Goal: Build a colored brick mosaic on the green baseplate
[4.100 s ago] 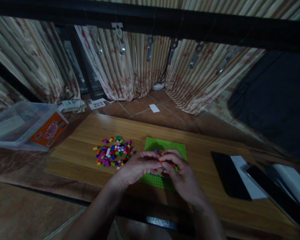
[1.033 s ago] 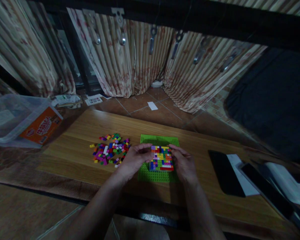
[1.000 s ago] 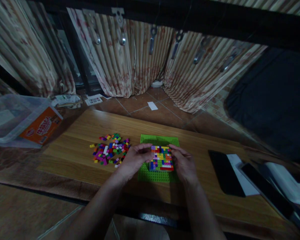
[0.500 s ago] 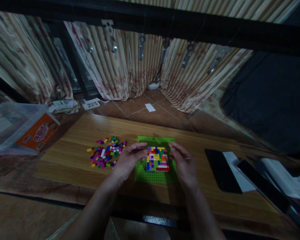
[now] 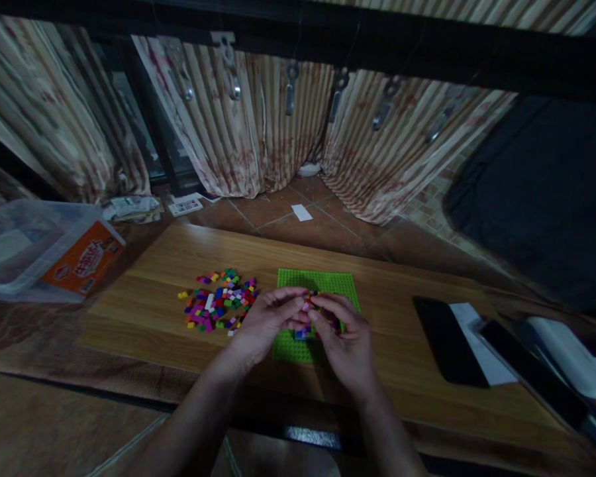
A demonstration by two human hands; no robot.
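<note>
My left hand (image 5: 265, 321) is closed, thumb and fingertips pinched at a small pink toy brick (image 5: 306, 305). Beside it, my right hand (image 5: 346, 334) curls with its thumb and fingertips drawn close to the same spot; what lies between them is too small to make out. Below both hands a block of multicoloured toy bricks (image 5: 302, 332) stands on a green studded baseplate (image 5: 285, 351). My fingers hide most of that block. Left of the baseplate lies a loose pile of small coloured bricks (image 5: 220, 308).
All this is on a low wooden table (image 5: 149, 311). To the right lie a black flat phone-like slab (image 5: 449, 341), a white paper (image 5: 484, 348) and another dark device (image 5: 531, 374). A clear plastic bin (image 5: 24, 252) with an orange label stands at the left.
My hands have come together over the brick block; before, they were apart at its two sides. The right hand moved left and its fingers now cover much of the block. The view shifted slightly.
</note>
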